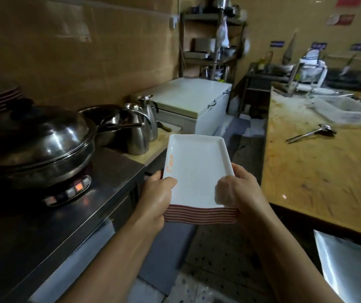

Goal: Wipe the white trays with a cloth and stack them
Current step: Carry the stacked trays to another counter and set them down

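Both hands are gripping the stack of white trays point(198, 171) in the middle of the frame. I am curling my left hand point(156, 199) around the left side, and my right hand point(235, 191) is wrapping the right side, thumb on top. No cloth is showing. I am carrying the stack over the floor, between the stove point(70, 206) at left and the wooden table point(328, 171) at right. If my grip slips, the trays could slide apart and fall.
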The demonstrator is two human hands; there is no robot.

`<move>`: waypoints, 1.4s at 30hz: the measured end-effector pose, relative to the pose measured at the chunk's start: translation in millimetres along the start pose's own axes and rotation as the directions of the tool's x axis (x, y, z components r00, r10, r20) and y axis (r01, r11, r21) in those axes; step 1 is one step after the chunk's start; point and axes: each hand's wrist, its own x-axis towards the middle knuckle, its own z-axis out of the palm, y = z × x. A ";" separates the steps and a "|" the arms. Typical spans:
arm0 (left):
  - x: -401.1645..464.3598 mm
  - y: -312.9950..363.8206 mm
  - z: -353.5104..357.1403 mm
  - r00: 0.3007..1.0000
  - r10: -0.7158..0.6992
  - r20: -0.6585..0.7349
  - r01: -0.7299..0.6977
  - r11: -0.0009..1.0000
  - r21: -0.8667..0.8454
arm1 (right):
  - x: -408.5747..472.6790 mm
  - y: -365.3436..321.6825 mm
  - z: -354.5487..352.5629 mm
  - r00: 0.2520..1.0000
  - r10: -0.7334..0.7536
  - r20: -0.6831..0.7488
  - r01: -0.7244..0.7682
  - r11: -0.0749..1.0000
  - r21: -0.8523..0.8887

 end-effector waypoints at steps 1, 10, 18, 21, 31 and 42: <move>21.3 0.5 9.0 1.000 0.003 0.012 -0.004 1.000 0.005 | 20.6 -3.2 -2.3 1.000 -0.006 -0.015 0.006 1.000 0.002; 197.8 34.8 110.2 0.995 0.001 0.104 0.000 1.000 -0.009 | 206.7 -57.9 -32.1 0.994 -0.080 -0.071 0.082 0.996 0.026; 350.1 63.3 182.6 0.982 -0.024 0.189 0.026 1.000 -0.013 | 355.6 -102.0 -41.7 0.983 -0.075 -0.169 0.088 0.994 0.069; 417.0 69.0 207.6 0.969 -0.030 0.246 0.033 0.999 -0.011 | 415.0 -116.5 -39.7 0.971 -0.080 -0.225 0.098 0.993 0.071; 620.8 119.8 296.5 0.920 -0.059 0.386 0.024 0.995 0.096 | 604.4 -181.5 -41.6 0.926 -0.053 -0.375 0.105 0.987 0.120; 790.5 138.7 430.7 0.921 -0.044 0.387 0.019 0.998 0.066 | 825.2 -228.3 -102.2 0.902 -0.110 -0.416 0.155 0.985 0.076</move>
